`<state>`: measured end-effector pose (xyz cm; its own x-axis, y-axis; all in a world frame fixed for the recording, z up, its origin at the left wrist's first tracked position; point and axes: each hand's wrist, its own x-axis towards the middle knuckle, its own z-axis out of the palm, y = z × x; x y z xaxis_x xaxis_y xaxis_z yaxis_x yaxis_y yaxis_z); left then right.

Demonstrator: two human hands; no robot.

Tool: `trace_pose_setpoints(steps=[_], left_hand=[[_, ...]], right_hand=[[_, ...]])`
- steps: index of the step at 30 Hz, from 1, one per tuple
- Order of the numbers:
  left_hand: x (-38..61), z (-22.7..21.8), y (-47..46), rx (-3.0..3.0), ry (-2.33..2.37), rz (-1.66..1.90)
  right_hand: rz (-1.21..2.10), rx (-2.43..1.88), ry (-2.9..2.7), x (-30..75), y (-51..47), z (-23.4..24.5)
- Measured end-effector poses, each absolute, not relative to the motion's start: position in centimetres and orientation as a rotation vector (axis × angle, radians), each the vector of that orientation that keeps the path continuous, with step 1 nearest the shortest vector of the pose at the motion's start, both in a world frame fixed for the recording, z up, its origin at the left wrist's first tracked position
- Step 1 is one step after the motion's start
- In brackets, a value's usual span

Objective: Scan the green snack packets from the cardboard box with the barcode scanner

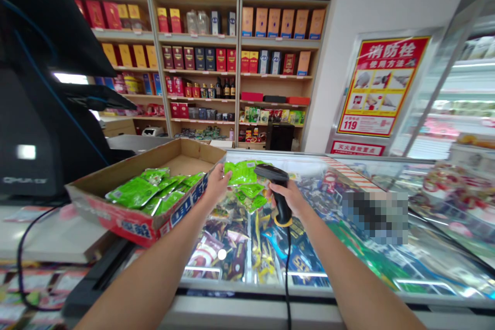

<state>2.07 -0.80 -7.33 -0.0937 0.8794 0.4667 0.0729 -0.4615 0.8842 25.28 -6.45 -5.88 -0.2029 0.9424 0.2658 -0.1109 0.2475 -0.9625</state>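
Note:
My left hand (219,181) is closed on the left edge of a green snack packet (242,171), just beyond the cardboard box's right side. My right hand (288,196) grips the handle of a black barcode scanner (284,205), its head tilted toward that packet. From the scanner's yellow-edged base a black cord hangs down. More green packets (249,196) show just below the held one; whether they are held too I cannot tell. To the left, an open cardboard box (116,219) with red and blue print contains several similar green packets (135,193).
Below my hands is a glass-topped freezer (270,284) full of colourful packages. A black register terminal (34,113) stands at the left, its cable (23,263) looping down. Shelves (197,69) of boxed bottles line the back wall. A red fire-hydrant poster (384,85) hangs at the right.

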Motion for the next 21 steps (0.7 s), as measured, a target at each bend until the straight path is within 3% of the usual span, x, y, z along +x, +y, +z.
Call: trace_pose_setpoints(steps=[16, 21], left_hand=[[2.7, -8.0, -0.6, 1.44, 1.049, 1.639], [2.6, -6.3, -1.0, 1.358, 1.218, 1.738]], right_hand=[[1.174, -0.915, -1.37, 24.9, -6.2, -6.4], [1.151, -0.936, -1.414, 23.3, -6.2, -4.8]])
